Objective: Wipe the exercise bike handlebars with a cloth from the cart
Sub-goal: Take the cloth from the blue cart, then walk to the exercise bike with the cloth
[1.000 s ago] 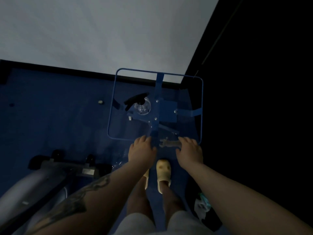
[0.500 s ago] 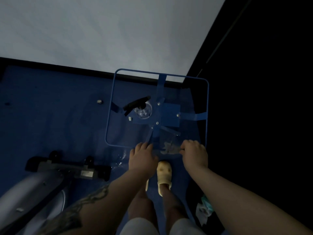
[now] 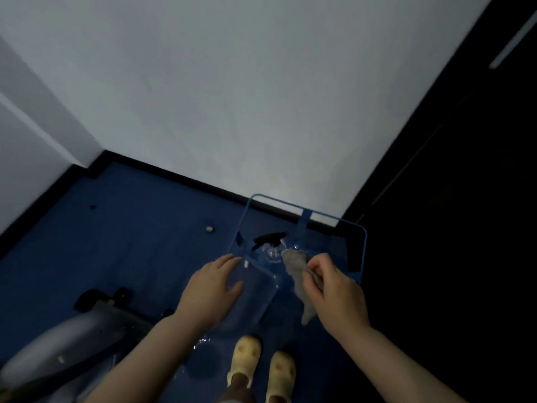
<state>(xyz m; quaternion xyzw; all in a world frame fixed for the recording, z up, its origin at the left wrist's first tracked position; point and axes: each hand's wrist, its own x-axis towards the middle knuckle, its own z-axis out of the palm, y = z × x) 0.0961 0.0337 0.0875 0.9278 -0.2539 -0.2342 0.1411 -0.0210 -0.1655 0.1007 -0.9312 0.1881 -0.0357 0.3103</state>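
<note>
A blue-framed cart with a see-through top stands on the blue floor by the wall. My right hand grips a grey cloth, lifted off the cart top and hanging from my fingers. My left hand lies flat with straight fingers on the clear top near its left edge. A clear spray bottle with a black trigger head sits inside the cart, just beyond the cloth. The grey base of the exercise bike shows at the lower left; its handlebars are out of view.
My feet in pale yellow slippers stand just in front of the cart. A small pale object lies on the floor left of the cart. A white wall rises behind, and a dark panel fills the right side.
My right hand has picked the cloth up from the cart top and raised it. My view has tilted up, so the cart sits lower in the frame. My left hand stays on the top.
</note>
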